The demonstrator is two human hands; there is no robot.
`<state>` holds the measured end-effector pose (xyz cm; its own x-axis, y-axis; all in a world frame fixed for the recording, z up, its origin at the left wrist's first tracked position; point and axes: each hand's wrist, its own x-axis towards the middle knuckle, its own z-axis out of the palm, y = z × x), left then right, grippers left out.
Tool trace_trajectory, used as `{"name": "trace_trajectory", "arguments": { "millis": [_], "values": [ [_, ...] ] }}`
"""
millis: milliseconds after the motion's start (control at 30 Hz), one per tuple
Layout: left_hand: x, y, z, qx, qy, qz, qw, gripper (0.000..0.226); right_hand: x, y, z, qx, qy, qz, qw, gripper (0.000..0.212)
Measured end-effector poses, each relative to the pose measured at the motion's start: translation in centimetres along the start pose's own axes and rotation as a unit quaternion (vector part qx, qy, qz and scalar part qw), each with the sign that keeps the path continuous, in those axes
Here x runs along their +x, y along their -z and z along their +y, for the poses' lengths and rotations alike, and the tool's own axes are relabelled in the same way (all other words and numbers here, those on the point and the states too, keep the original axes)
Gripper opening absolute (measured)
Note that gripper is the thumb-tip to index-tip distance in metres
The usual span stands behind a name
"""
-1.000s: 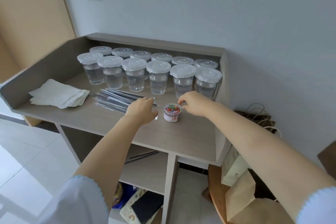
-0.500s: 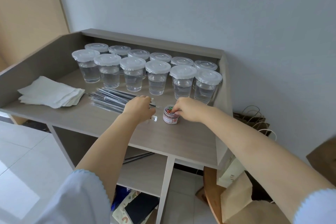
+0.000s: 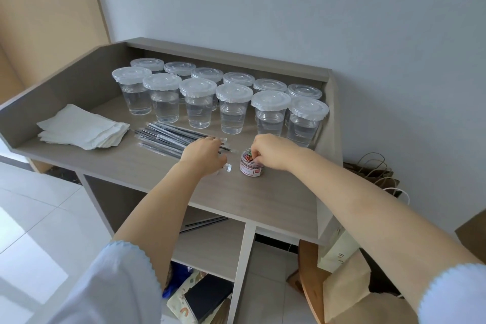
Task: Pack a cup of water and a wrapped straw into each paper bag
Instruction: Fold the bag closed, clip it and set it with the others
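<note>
A grey wooden counter (image 3: 265,200) with raised back and side walls stood against a pale wall, carrying everything in reach. Twelve lidded cups of water (image 3: 232,110) filled its rear half in two rows, standing close together. Brown paper bags (image 3: 347,294) sat on the floor to the right of the counter, more of them with twine handles against the wall. A stack of white napkins (image 3: 81,127) lay at the counter's left end, and beside it, in front of the cups, a loose pile of wrapped straws (image 3: 168,137).

The person's left hand (image 3: 203,155) rested on the near end of the straw pile, fingers curled downward; a small clear lid (image 3: 227,167) lay on the counter just beside it, and whether the hand held anything could not be made out. The right hand (image 3: 273,151) reached into a small round tub of coloured paper clips (image 3: 250,166), its fingertips (image 3: 256,158) pinched together among the clips at the open top.
</note>
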<state>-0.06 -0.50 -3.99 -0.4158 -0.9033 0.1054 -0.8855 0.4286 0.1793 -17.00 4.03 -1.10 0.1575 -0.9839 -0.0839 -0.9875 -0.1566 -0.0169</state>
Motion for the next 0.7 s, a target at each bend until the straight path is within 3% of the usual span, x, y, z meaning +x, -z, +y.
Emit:
{"name": "trace_trajectory", "arguments": {
  "millis": [267, 533, 700],
  "values": [
    [0.1, 0.5, 0.1, 0.017, -0.026, 0.008, 0.999, 0.041, -0.3, 1.1, 0.4, 0.075, -0.021, 0.057, 0.995, 0.014],
    [0.0, 1.8, 2.8, -0.03, -0.091, 0.078, 0.992, 0.034, -0.8, 1.7, 1.3, 0.163, -0.049, 0.102, 0.98, 0.011],
    [0.0, 2.2, 5.1, -0.044, -0.136, 0.068, 0.987, 0.033, -1.6, 1.9, 1.4, 0.214, -0.054, 0.135, 0.966, 0.018]
  ]
}}
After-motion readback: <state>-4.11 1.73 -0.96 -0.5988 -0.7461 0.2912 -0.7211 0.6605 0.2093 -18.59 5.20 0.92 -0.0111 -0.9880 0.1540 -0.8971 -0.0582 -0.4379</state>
